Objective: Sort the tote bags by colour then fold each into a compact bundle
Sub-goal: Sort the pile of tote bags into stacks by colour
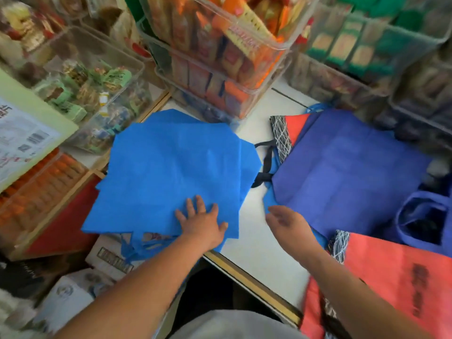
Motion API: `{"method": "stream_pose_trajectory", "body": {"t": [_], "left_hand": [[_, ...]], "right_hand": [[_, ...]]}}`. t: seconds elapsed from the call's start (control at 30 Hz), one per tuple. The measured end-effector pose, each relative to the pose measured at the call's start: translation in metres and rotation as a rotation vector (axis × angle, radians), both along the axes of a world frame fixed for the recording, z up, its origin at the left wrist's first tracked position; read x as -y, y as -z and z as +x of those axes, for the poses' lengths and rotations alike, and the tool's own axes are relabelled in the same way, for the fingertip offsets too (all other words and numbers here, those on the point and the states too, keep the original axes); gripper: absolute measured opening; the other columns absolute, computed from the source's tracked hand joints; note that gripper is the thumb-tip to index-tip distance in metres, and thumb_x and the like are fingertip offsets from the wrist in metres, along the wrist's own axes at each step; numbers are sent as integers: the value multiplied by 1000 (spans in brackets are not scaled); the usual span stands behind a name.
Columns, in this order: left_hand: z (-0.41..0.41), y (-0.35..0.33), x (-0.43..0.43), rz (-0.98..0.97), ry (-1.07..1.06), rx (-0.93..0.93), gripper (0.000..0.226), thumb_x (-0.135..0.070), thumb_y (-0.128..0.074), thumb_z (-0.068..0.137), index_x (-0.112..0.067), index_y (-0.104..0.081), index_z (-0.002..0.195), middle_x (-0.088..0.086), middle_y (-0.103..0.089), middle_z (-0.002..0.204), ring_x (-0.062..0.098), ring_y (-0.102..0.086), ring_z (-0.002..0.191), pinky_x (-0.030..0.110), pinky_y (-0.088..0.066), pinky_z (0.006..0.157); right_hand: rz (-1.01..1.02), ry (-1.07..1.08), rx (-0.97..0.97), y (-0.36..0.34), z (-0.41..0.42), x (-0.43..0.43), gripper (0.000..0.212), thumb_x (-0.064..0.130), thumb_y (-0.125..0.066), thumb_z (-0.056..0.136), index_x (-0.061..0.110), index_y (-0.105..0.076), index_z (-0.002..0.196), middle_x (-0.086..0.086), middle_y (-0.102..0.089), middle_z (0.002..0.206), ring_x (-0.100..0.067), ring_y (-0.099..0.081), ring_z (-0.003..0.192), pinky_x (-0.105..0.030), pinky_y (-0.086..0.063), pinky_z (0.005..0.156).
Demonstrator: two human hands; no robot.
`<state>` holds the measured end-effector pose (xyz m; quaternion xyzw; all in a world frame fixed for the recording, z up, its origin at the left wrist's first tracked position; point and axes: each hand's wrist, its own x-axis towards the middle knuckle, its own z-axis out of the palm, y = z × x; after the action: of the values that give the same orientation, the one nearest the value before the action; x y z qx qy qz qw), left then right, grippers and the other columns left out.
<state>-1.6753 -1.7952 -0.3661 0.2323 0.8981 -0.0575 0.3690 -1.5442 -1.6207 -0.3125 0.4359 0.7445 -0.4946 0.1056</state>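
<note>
A stack of bright blue tote bags [171, 167] lies flat at the left of the white table [254, 241], overhanging its left edge. My left hand [201, 221] presses flat on the stack's near edge, fingers spread. A darker blue-violet tote bag [347, 172] lies to the right, its handles [420, 216] at the far right. My right hand [288, 223] hovers open beside that bag's near left corner; whether it touches is unclear. A red tote bag [401, 272] with mesh trim lies at the near right. Another red bag [293, 126] peeks out beneath the violet one.
Clear plastic bins of packaged snacks [220, 57] crowd the back of the table, with more [85, 81] at the left. Wire baskets [367, 45] stand at the back right. Cardboard boxes [110, 260] sit on the floor at the lower left. A black strap [266, 162] lies between the bags.
</note>
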Motion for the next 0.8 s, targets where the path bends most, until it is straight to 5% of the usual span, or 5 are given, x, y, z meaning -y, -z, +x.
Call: {"method": "stream_pose_trajectory", "body": {"t": [0.2,0.37,0.47,0.67,0.8], "left_hand": [[21,-22,-97,627,26,161,53,-29,-61,99,-11,-48,147,8,-36,161,26,-37,146,37,-34,117],[7,-6,-173,580,-215,312,86,-51,-72,80,-14,-42,151,7,-48,152,27,-48,139,37,-40,115],[-8,19,-192,520,-175,120,82,-72,-61,56,-25,-60,122,4,-66,121,31,-64,112,45,-55,95],[2,-1,-203,683,-288,240,28,-33,-73,89,-12,-55,85,1,-61,81,25,-59,75,39,-51,68],[-7,-39,-197,876,-213,38,17,-16,-60,98,-14,-45,92,-7,-47,75,26,-48,72,35,-37,64]], "right_hand": [[299,111,-111,8,70,-38,15,20,-61,99,23,-72,108,11,-74,102,-5,-68,96,-28,-53,88],[772,278,4,22,145,-59,28,23,-63,93,7,-72,114,-21,-64,126,-40,-58,117,-45,-45,100],[587,424,143,41,188,-46,52,45,-53,90,10,-71,124,-29,-57,137,-43,-52,131,-50,-43,109],[226,333,160,63,209,-27,47,37,-57,103,20,-55,146,-1,-44,158,-18,-24,155,-34,-13,127],[165,184,211,65,203,-34,75,73,-24,97,30,-35,157,8,-26,165,-15,-9,157,-30,1,126]]}}
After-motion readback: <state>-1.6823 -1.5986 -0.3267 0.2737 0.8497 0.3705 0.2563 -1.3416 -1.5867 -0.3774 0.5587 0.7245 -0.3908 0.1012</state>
